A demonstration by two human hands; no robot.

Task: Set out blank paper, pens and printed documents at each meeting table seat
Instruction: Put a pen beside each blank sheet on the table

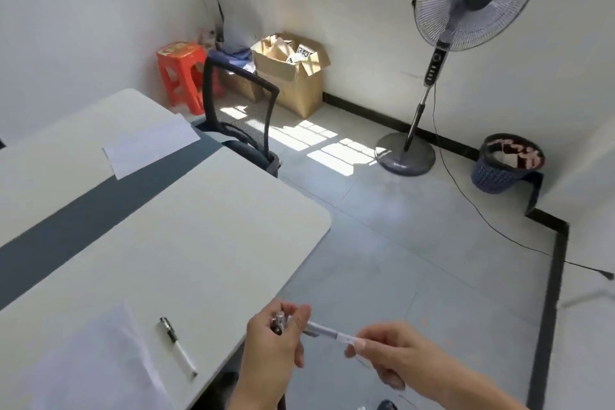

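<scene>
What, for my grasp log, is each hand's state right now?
Left hand: closed, gripping a bundle of pens.
Right hand: closed, fingers pinching the end of one pen sticking out from that bundle.

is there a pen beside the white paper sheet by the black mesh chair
No, the white paper sheet by the black mesh chair lies alone on the pale table.

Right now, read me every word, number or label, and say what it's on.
No text can be read for certain.
Too blurred: black marks on the cards in the cardboard box.
Too blurred: print on the orange stool top.
Too small: marks on the fan control panel.
No print visible: pen on the table.
</scene>
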